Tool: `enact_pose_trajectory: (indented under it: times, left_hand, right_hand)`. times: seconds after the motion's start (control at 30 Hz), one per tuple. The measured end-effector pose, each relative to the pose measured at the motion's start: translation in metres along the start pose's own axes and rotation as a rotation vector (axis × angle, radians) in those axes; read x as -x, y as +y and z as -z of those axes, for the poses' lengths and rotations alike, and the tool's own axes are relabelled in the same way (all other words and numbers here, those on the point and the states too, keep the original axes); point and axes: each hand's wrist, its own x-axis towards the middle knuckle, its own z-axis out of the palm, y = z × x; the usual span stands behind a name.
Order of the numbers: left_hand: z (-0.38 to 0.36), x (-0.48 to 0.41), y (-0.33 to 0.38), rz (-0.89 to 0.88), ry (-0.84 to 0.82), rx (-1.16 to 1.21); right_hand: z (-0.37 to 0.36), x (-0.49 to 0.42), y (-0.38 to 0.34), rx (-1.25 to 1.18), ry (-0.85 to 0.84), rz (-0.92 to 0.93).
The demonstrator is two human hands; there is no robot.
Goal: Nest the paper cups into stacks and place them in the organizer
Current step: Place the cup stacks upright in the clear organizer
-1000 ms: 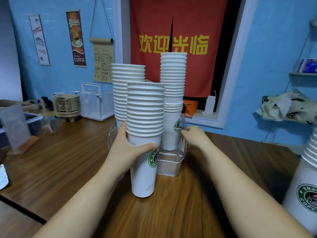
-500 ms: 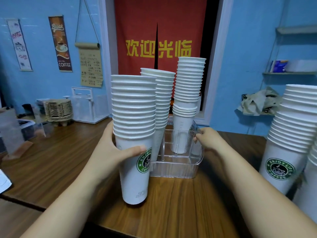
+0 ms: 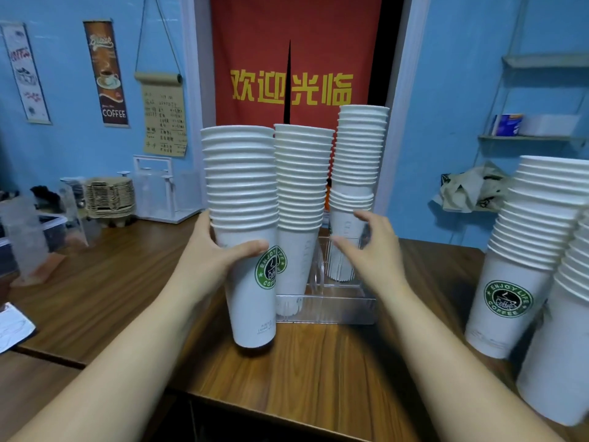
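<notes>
A red door curtain (image 3: 255, 43) hangs behind the wooden table (image 3: 95, 282).

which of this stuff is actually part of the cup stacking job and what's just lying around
Job: held cup stack in left hand; right hand; middle stack and back stack in clear organizer; waiting stacks at right.
Lying about: brown cardboard pile; crumpled paper bag; coffee poster; red curtain.

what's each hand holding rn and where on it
Left hand grips a cup stack round the bottom cup's upper wall, just under the rims. Right hand is open, holding nothing.
</notes>
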Motion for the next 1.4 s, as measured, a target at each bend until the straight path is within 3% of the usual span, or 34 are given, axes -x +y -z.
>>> enact_pose_trajectory:
  times: [0.1, 0.2, 0.5, 0.73, 1.27, 1.4]
  left_hand:
    - [-0.002, 0.000, -0.001, 0.011, -0.002, 0.024]
    - [0.002, -0.003, -0.003, 0.030, 0.017, 0.033]
    - [0.013, -0.013, 0.000, 0.054, 0.019, 0.081]
    - [0.031, -0.042, 0.033, 0.002, 0.091, 0.089]
    - [-0.026, -0.164, 0.077, 0.079, 0.153, 0.468]
    - [-0.049, -0.173, 0.071, 0.075, 0.204, 0.409]
  right_hand:
    - [-0.030, 0.017, -0.022, -0.325, -0.190, -0.083]
    - [-0.059, 0.013, -0.022, -0.446, -0.206, -0.107]
    - [-0.070, 0.007, -0.014, -0.363, -0.082, -0.049]
    - [-0.037, 0.008, 0.007, -0.361, -0.091, -0.018]
    - [-0.006, 0.018, 0.030, -0.414, -0.137, -0.066]
    - [0.000, 0.018, 0.032, -0.429, -0.151, -0.087]
